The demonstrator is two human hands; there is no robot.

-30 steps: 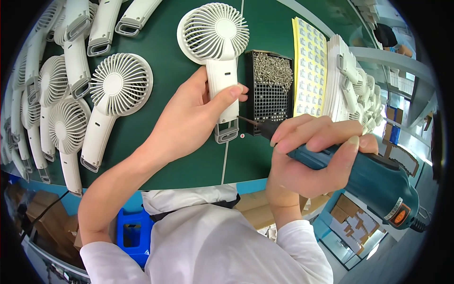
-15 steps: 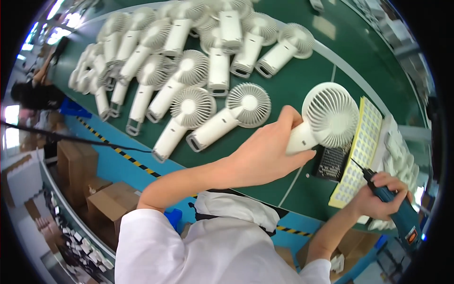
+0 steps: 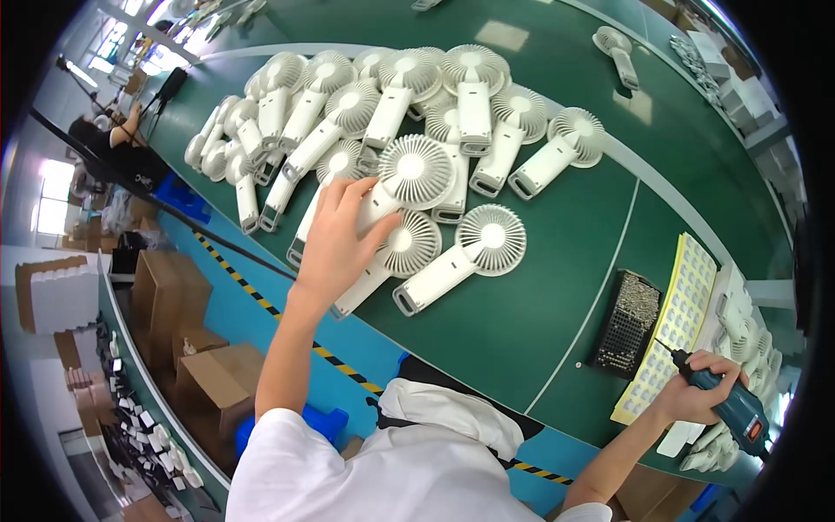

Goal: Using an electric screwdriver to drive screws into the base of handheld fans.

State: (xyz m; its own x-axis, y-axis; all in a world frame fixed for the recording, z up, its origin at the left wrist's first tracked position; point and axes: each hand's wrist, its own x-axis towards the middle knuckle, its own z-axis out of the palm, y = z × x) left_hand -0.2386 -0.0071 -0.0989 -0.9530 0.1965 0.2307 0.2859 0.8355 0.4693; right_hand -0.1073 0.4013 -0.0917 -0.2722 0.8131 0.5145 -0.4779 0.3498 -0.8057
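Observation:
My left hand [image 3: 341, 235] reaches into a group of white handheld fans and is closed around the handle of one handheld fan [image 3: 416, 172]. That fan's round grille points away from me and overlaps the fans beneath it. Just nearer lie another fan [image 3: 407, 244], partly behind my fingers, and a separate fan [image 3: 493, 237] to its right. My right hand [image 3: 698, 391] grips a teal electric screwdriver [image 3: 739, 415] at the right, its thin bit pointing up and left over the edge of a yellow sheet [image 3: 674, 326] with rows of pale round pieces.
A black tray of small screws [image 3: 628, 322] sits left of the yellow sheet. White parts [image 3: 744, 335] are heaped at the far right. One fan [image 3: 617, 52] lies across the green table [image 3: 557, 287]. Cardboard boxes [image 3: 217, 383] stand at lower left; another person [image 3: 122, 143] is at far left.
My left hand has moved left, from beside the screw tray to the fan group, with a fan in its grasp. My right hand still holds the screwdriver. The view has shifted.

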